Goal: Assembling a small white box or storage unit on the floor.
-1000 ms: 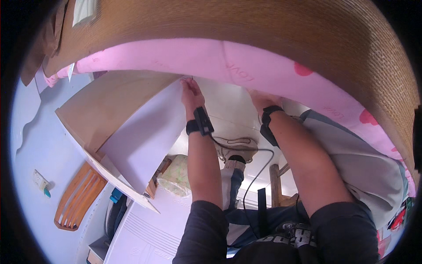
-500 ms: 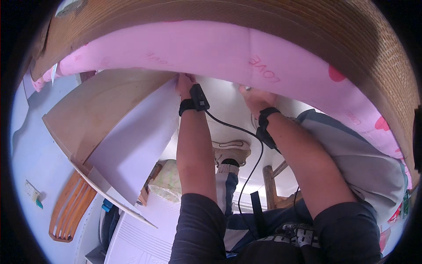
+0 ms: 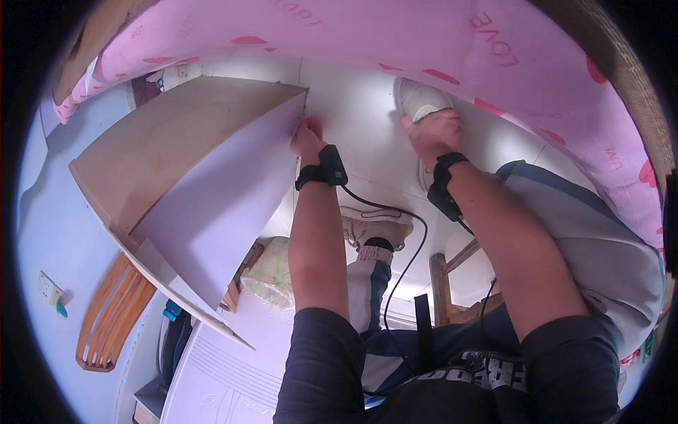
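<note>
On the left stands an open box-like piece made of a brown board (image 3: 176, 134) and a white panel (image 3: 226, 191) joined at an angle. My left hand (image 3: 308, 139) is closed at the far right edge of the white panel; its fingertips are partly hidden. To the right, my right hand (image 3: 436, 134) is over the white floor, in front of a light grey shoe (image 3: 421, 102). Motion smears its fingers, so whether they hold anything cannot be seen. Each wrist wears a black strap with a small black box, and a cable (image 3: 417, 254) runs from the left one.
A pink cloth (image 3: 395, 35) printed with red hearts hangs across the far side. Another shoe (image 3: 378, 227) rests on the floor between my arms. Below the boards are a slatted wooden piece (image 3: 116, 314) and a white ribbed surface (image 3: 226, 381). Wooden stool legs (image 3: 441, 286) stand near my right arm.
The pink cloth now sits higher in view, uncovering more floor, the panel's far corner and the grey shoe. My right hand has shifted slightly right; my left stays at the panel's edge.
</note>
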Demonstrator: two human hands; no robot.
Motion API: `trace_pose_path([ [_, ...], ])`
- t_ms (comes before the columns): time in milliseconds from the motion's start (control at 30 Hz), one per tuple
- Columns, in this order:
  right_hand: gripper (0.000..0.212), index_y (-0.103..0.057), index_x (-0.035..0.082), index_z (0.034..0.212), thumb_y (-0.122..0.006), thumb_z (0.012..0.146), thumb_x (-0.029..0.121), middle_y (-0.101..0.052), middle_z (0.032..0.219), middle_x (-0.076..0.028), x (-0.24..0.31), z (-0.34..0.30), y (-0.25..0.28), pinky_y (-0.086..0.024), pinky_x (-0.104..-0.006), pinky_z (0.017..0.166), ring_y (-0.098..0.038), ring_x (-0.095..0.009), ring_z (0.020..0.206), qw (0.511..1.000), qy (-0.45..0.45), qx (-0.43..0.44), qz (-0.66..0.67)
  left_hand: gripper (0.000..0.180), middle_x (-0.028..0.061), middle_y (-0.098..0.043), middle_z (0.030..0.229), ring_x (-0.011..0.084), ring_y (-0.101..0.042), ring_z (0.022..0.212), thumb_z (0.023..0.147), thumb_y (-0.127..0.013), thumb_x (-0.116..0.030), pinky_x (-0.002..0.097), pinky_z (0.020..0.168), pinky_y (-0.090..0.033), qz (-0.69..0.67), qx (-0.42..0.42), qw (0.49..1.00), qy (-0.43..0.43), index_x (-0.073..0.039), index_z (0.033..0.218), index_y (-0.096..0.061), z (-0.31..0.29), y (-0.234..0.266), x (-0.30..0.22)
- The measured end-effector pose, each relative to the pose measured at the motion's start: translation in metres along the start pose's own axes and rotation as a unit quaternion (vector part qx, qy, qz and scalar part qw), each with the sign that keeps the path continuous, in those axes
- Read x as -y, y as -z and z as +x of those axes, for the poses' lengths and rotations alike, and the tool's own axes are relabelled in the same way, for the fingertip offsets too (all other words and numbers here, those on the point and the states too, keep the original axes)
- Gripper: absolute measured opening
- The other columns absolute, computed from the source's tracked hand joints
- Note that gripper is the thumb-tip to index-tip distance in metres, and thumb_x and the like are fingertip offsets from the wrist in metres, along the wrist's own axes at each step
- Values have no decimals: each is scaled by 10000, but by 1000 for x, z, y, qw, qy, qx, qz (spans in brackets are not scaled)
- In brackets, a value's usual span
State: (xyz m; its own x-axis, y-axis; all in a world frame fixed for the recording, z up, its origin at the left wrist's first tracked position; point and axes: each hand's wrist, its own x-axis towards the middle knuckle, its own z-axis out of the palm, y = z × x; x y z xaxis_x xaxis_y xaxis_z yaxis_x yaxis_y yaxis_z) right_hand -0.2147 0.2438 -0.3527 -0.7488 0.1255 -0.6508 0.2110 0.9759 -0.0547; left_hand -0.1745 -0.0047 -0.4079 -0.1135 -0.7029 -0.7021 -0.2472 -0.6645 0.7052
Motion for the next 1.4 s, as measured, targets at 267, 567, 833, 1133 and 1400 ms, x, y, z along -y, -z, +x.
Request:
trace_pose_path([
  [267, 871, -365, -158, 1017, -559, 660, 612, -515, 961, -232, 4, -6, 4, -456, -336, 745, -575, -285, 843, 999, -45, -9, 18, 49, 66, -547, 621, 149, -547, 522, 799, -507, -49, 250, 483, -504, -24, -63, 998, -17, -23, 758, -508, 16, 122, 9],
  [567, 895, -351, -171, 1030, -534, 669, 627, -510, 967, -240, 6, -4, 3, -448, -338, 761, -562, -298, 880, 1000, -31, -2, 4, 46, 66, -539, 629, 140, -538, 532, 804, -482, -32, 236, 516, -506, 27, 37, 999, 12, -33, 765, -507, 20, 132, -10],
  [833, 891, -342, -165, 1041, -569, 655, 606, -502, 999, -246, -26, 5, -11, -441, -341, 782, -553, -299, 914, 997, -72, -4, 26, 77, 68, -545, 633, 138, -528, 528, 788, -476, -9, 226, 472, -472, -46, -26, 999, -13, -38, 724, -509, -28, 27, 28],
  [1133, 898, -351, -166, 1051, -587, 646, 600, -504, 1009, -238, -4, -5, 3, -441, -350, 786, -548, -304, 922, 996, -45, 14, 76, 104, 63, -549, 645, 131, -524, 534, 772, -483, -19, 227, 505, -489, -1, -74, 997, -13, -34, 673, -510, 13, 144, 21],
  [1400, 920, -327, -178, 1071, -566, 655, 607, -501, 995, -254, -13, 4, -11, -439, -342, 790, -545, -313, 915, 998, -30, 28, 44, 102, 46, -548, 653, 126, -525, 546, 787, -465, -40, 218, 511, -490, 457, 122, 837, -274, -43, 703, -523, 29, 100, 29],
])
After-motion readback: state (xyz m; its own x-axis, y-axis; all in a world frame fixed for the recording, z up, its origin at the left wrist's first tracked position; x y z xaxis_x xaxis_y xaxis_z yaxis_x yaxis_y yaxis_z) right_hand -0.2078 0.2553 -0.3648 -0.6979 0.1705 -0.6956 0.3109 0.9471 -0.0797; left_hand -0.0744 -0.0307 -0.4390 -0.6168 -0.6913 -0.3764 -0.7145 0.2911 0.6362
